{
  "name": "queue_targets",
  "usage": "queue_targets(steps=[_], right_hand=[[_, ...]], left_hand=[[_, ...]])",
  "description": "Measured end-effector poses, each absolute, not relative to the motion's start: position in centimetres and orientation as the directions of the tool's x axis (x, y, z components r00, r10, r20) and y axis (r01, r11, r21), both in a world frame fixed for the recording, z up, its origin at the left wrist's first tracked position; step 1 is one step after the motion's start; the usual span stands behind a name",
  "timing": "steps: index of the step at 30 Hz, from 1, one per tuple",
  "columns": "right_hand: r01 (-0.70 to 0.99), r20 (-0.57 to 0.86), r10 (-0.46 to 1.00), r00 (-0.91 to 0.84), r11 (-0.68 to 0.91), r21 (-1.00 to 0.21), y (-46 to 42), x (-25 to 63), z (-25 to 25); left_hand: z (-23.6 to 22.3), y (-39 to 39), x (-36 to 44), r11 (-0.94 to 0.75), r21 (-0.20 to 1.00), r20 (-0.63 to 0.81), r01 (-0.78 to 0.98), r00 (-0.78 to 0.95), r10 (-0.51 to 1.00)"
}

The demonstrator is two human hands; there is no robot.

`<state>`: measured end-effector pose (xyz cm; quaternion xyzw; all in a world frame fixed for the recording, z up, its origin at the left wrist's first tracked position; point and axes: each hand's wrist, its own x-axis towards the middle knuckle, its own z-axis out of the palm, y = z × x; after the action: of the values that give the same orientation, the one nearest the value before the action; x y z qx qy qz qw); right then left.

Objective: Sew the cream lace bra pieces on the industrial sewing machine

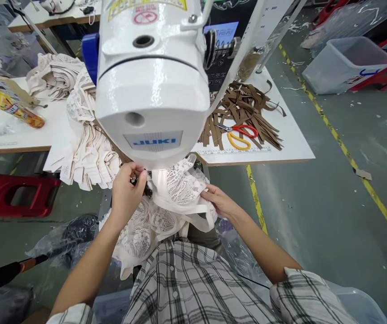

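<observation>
- Lace garment (183, 184), white, lies at 12 o'clock from the person's chest, just under the head of the sewing machine (153, 108)
- Left hand (129, 189), 11 o'clock, curls thumb toward fingers beside the garment; from where I stand I can't tell whether it pinches cloth
- Right hand (218, 200), 1 o'clock, pinches the garment's outer edge
- More lace pieces (139, 229) drape just beside the left forearm
- Scissors (233, 129) rest on brown strips (255, 112) near 1 o'clock
- Pale fabric strips (90, 153) hang at about 11 o'clock, beyond the left hand
</observation>
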<state>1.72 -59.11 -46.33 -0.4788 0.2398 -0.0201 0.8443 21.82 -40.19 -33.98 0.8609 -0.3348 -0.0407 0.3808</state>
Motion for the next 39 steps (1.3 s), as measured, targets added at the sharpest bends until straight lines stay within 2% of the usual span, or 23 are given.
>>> queue_targets(steps=[2,4,5,7,9,11,13,14,16,19,23,26,30,33,36,39], right_hand=[[-0.154,-0.311,-0.349,0.884,0.41,-0.899,-59.7,1.3,-44.9],[-0.117,-0.172,-0.342,0.924,0.176,-0.977,-60.3,1.0,-42.7],[-0.088,-0.095,-0.273,0.957,0.04,-0.995,-60.4,0.9,-41.4],[0.018,0.023,-0.02,1.0,-0.213,-0.977,-60.1,0.7,-38.2],[0.171,0.075,0.249,0.966,-0.389,-0.905,-59.4,0.7,-35.4],[0.281,0.076,0.393,0.916,-0.495,-0.822,-58.8,0.9,-33.4],[0.235,0.022,0.344,0.939,-0.592,-0.771,-58.6,1.1,-32.4],[0.17,-0.005,0.27,0.963,-0.618,-0.767,-58.5,1.1,-32.2],[0.033,-0.047,0.114,0.992,-0.61,-0.792,-58.3,1.0,-32.3],[-0.05,-0.075,0.017,0.997,-0.599,-0.8,-58.0,1.3,-33.5],[0.061,0.05,0.035,0.998,-0.641,-0.765,-58.4,2.9,-34.7],[0.147,0.159,0.039,0.987,-0.64,-0.754,-58.9,4.1,-34.2],[0.138,0.174,-0.005,0.985,-0.59,-0.796,-59.4,5.3,-33.5],[0.025,0.109,-0.116,0.987,-0.56,-0.828,-59.9,6.9,-34.2],[-0.082,0.003,-0.165,0.986,-0.503,-0.86,-60.5,8.5,-35.3],[-0.15,-0.072,-0.183,0.98,-0.454,-0.878,-60.9,9.5,-35.8]], left_hand=[[-33.6,-39.7,20.2,-0.447,0.58,0.345,-0.681,0.703,-0.622],[-32.8,-39.8,17.8,-0.248,0.492,0.481,-0.835,0.498,-0.722],[-32.2,-40.0,16.5,-0.095,0.445,0.527,-0.89,0.347,-0.776],[-31.2,-40.4,14.2,0.188,0.353,0.548,-0.916,0.04,-0.836],[-31.0,-40.6,13.0,0.26,0.316,0.449,-0.912,-0.097,-0.888],[-31.8,-40.9,13.3,0.159,0.432,0.209,-0.888,-0.073,-0.975],[-33.1,-41.4,14.5,-0.071,0.582,-0.127,-0.81,-0.005,-0.992],[-33.8,-41.6,15.2,-0.177,0.615,-0.244,-0.769,0.028,-0.969],[-34.7,-41.5,16.1,-0.292,0.618,-0.335,-0.73,0.091,-0.938],[-35.0,-40.7,16.4,-0.281,0.546,-0.241,-0.789,0.173,-0.955],[-34.1,-40.1,16.9,-0.255,0.47,-0.116,-0.845,0.228,-0.967],[-32.6,-40.3,18.4,-0.302,0.456,-0.155,-0.837,0.259,-0.953],[-30.3,-40.4,21.1,-0.435,0.555,-0.301,-0.709,0.317,-0.9],[-30.0,-40.5,22.9,-0.505,0.63,-0.267,-0.59,0.446,-0.854],[-30.8,-41.0,24.2,-0.565,0.673,-0.291,-0.478,0.531,-0.796],[-31.6,-41.6,25.0,-0.5,0.737,-0.21,-0.455,0.549,-0.809]])
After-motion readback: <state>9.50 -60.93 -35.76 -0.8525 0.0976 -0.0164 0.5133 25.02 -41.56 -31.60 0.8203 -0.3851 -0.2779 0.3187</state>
